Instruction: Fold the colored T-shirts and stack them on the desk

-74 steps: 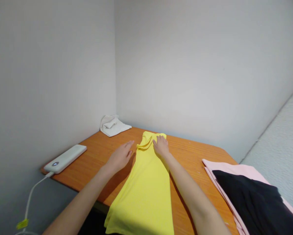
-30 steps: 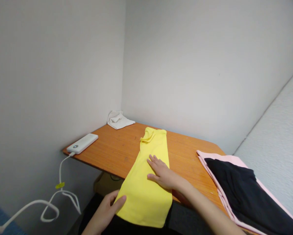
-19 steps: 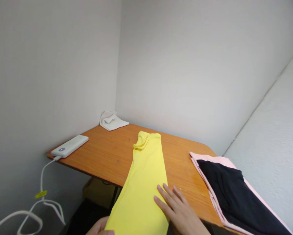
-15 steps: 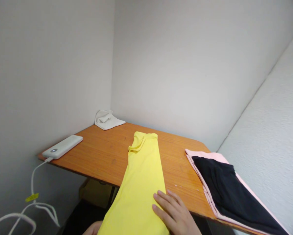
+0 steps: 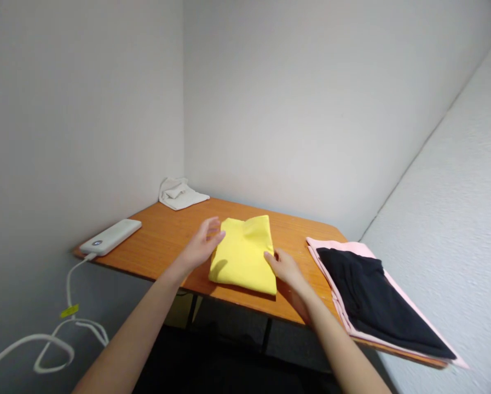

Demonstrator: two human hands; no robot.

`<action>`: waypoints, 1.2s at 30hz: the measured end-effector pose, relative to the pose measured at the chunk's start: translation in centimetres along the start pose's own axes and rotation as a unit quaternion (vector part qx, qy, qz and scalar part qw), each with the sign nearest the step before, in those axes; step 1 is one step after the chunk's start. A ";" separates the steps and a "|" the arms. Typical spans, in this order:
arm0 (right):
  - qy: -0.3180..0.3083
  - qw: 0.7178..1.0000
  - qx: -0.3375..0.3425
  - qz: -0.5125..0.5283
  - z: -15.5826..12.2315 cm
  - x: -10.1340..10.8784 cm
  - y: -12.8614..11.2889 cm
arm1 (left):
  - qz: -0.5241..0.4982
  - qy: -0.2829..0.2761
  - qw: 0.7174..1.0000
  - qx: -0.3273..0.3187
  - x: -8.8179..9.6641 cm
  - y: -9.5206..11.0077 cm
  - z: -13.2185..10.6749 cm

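The yellow garment [image 5: 245, 254] lies folded into a compact block on the wooden table [image 5: 167, 235], its far right corner slightly raised. At its upper left edge is my left hand [image 5: 204, 241], fingers apart and curved, the thumb tip beside the cloth; whether it touches is hard to tell. My right hand [image 5: 285, 267] grips the right edge, with its thumb on top of the fabric and the other fingers partly hidden behind the edge.
At the right, a folded black garment [image 5: 376, 301] rests on pink cloth [image 5: 352, 246] that overhangs the table edge. A white power bank [image 5: 114, 236] with a white cable [image 5: 68, 284] sits at the left edge. White cloth [image 5: 183, 197] lies in the back corner by the walls.
The yellow garment has gone from a long strip hanging over the front edge to a short folded block on the table. Both hands have moved forward, the left coming up into full view.
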State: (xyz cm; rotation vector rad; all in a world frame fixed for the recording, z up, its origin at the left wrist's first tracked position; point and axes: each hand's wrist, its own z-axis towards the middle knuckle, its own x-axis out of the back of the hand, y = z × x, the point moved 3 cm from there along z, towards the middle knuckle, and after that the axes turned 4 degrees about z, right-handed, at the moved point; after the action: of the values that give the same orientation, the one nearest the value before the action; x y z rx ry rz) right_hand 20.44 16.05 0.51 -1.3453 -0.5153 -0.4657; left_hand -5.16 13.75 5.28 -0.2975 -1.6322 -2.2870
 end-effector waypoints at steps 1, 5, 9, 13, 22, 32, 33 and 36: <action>0.005 0.998 -0.008 -0.062 0.1 -0.1 0.8 | 0.058 0.016 0.998 0.010 0.0 -1.5 0.0; 0.013 0.966 -0.007 -0.258 -1.2 -0.4 2.5 | 0.165 0.001 0.985 0.053 -0.8 -5.5 -1.1; 0.011 0.949 -0.015 -0.314 -1.6 -0.6 2.0 | 0.259 -0.006 0.962 0.090 -2.3 -6.1 -0.1; -0.021 0.951 -0.033 -0.307 -1.0 -0.5 1.5 | 0.324 -0.023 0.942 0.088 -3.1 -6.2 1.0; -0.056 0.925 -0.044 -0.373 -4.9 0.6 0.0 | 0.361 -0.100 0.924 0.075 -2.2 -6.1 1.7; 0.013 0.911 -0.063 -0.407 -8.1 -1.5 -1.7 | 0.372 0.030 0.921 0.115 -2.6 -7.5 7.2; 0.025 0.912 -0.062 -0.404 -8.1 -1.6 -1.7 | 0.364 0.031 0.923 0.123 -2.5 -7.8 7.4; 0.037 0.918 -0.066 -0.389 -8.3 -1.7 -1.6 | 0.324 0.017 0.936 0.136 -2.7 -8.4 8.1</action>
State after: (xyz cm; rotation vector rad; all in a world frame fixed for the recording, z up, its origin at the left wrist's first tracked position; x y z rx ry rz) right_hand 18.86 7.66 -0.47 -1.2043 -0.9732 -1.2168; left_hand -5.90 24.30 -0.40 -0.6174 -1.5125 -1.5507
